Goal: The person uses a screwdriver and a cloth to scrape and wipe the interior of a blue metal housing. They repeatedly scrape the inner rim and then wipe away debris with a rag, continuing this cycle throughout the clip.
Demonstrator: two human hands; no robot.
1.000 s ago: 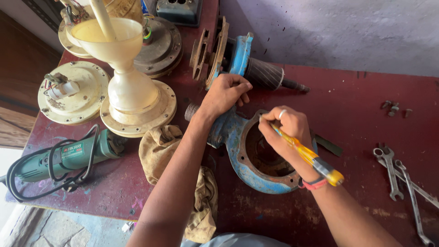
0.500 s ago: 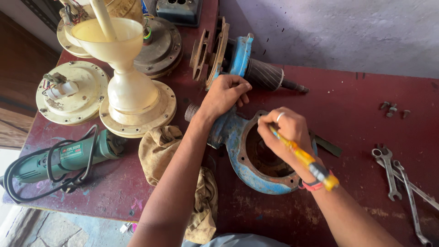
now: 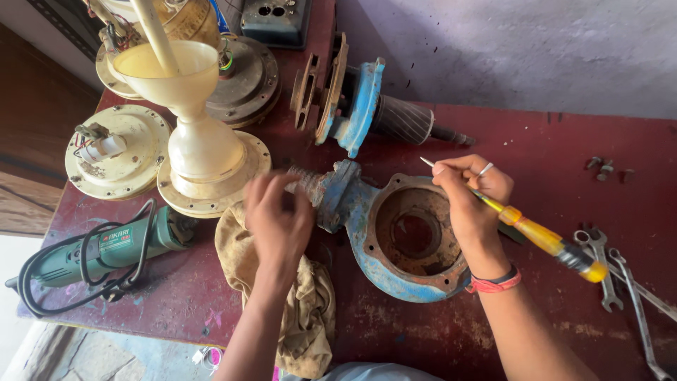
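Observation:
A blue, rusty pump housing (image 3: 405, 236) lies on the dark red table (image 3: 550, 162). My right hand (image 3: 469, 197) rests over its right rim, holding a yellow-handled screwdriver (image 3: 536, 236) with the tip pointing up-left. My left hand (image 3: 278, 219) is blurred, fingers apart, just left of the housing's threaded inlet (image 3: 310, 182) and above a dirty tan rag (image 3: 303, 310). I cannot tell whether the left hand touches the inlet.
A blue motor part with rotor shaft (image 3: 374, 106) lies behind. Cream fan parts (image 3: 197, 152) and a round cream cover (image 3: 116, 152) stand at left. A green angle grinder (image 3: 99, 250) with cord sits front left. Wrenches (image 3: 620, 279) lie at right, small bolts (image 3: 603, 168) farther back.
My left hand has pulled back from the top of the housing toward me, down to the rag. My right hand with the screwdriver has shifted slightly and lifted its tip.

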